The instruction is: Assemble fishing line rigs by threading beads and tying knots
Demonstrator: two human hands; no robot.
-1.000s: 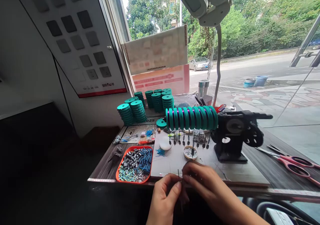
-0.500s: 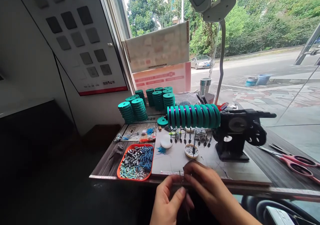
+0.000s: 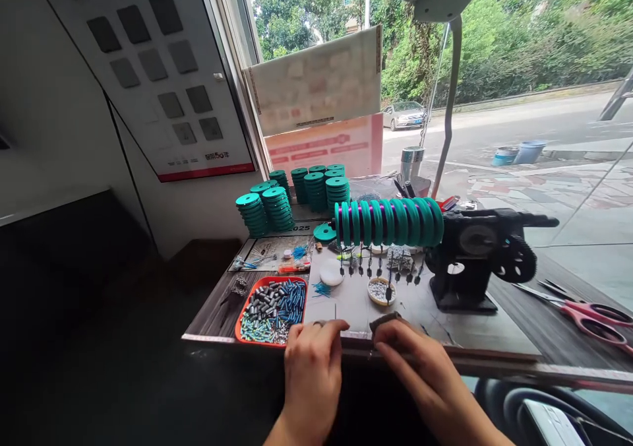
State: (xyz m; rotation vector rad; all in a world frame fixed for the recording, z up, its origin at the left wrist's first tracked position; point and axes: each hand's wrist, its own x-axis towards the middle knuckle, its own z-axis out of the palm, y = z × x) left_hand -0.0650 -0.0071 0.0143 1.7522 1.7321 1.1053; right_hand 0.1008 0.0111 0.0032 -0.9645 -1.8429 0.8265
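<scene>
My left hand [image 3: 314, 353] is closed above the front edge of the table, its back towards me. A thin, straight dark rod [image 3: 335, 311] rises from its thumb and forefinger. To its right, my right hand [image 3: 420, 360] is closed, with a small dark flat piece [image 3: 383, 320] at its fingertips, whose kind I cannot make out. A tiny bit hangs below those fingertips. Beyond the hands stands a black winding machine [image 3: 475, 254] carrying a row of green foam spools [image 3: 388, 223]. Dark fishing-rig parts [image 3: 368, 271] dangle from the spools.
An orange-rimmed tray [image 3: 239, 330] of grey cylinders and blue and green tubes is left of my hands. A small dish [image 3: 382, 301] holds white beads. Pink-handled scissors [image 3: 596, 317] lie right. Green spools [image 3: 250, 216] stand stacked behind. A lamp arm [image 3: 451, 109] rises by the window.
My left hand has moved up and left, away from my right hand, and turned its back to me; the thin rod moved with it. The right hand shifted slightly right.
</scene>
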